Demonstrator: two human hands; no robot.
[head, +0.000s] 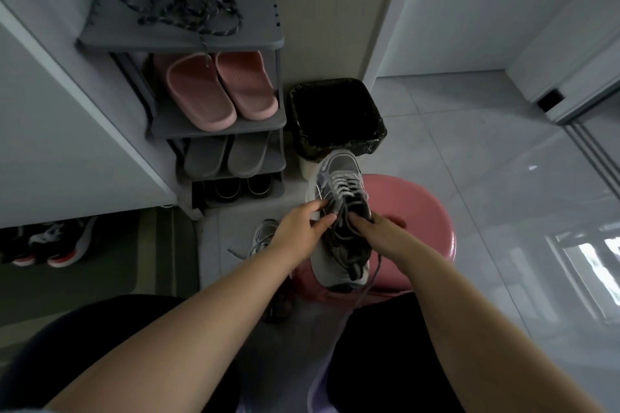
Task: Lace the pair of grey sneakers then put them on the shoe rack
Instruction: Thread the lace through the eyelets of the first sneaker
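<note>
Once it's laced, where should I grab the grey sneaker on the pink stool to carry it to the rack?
Probably the heel collar. The grey sneaker lies on the pink stool with its toe pointing away and its heel nearest you, so come from the near side, above, thumb inside the opening. The loose lace end hangs off there; gather it first.

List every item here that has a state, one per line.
Sneaker on stool: partly laced, upper eyelets unfinished.
Second sneaker: on floor, laces loose.
Left hand: pinching a lace.
Right hand: gripping a lace.
Trash bin: open, lined.
Pink slippers: shelved as a pair.
Dark cord: tangled on the top shelf.
</note>
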